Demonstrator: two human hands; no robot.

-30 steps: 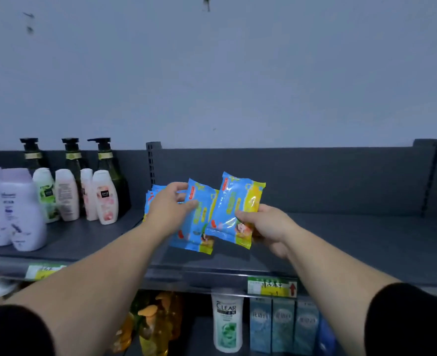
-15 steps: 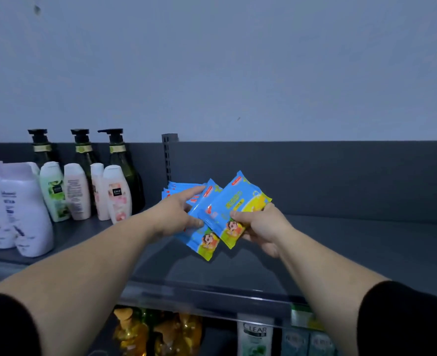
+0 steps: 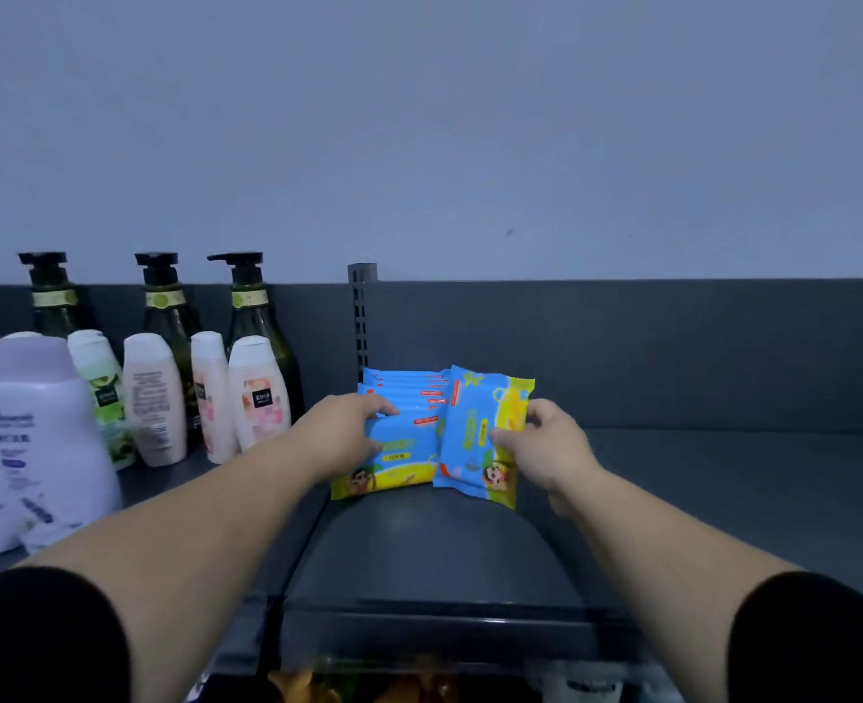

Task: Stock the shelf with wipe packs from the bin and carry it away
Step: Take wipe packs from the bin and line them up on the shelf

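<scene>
Right now the left fingers [image 3: 378,405] are curling over the top edge of the front wipe pack [image 3: 404,459], and the left hand [image 3: 340,438] is lying across that pack's upper left part. The thumb is hidden, so whether it is gripping from beneath I cannot tell. This pack is leaning against the row of packs [image 3: 404,385] standing behind it.

Just beside it, the right fingers [image 3: 541,411] are pinching the second wipe pack [image 3: 475,428] at its yellow right edge. The thumb is pressing on the printed face and the other fingers are wrapping behind. The right hand [image 3: 551,449] is holding this pack nearly upright, its left edge touching the front pack and its lower edge seemingly just off the shelf [image 3: 723,499].

Further left, small lotion bottles [image 3: 259,393] are standing in front of dark pump bottles [image 3: 251,307], and a large white bottle [image 3: 33,438] is sitting at the far left.
</scene>
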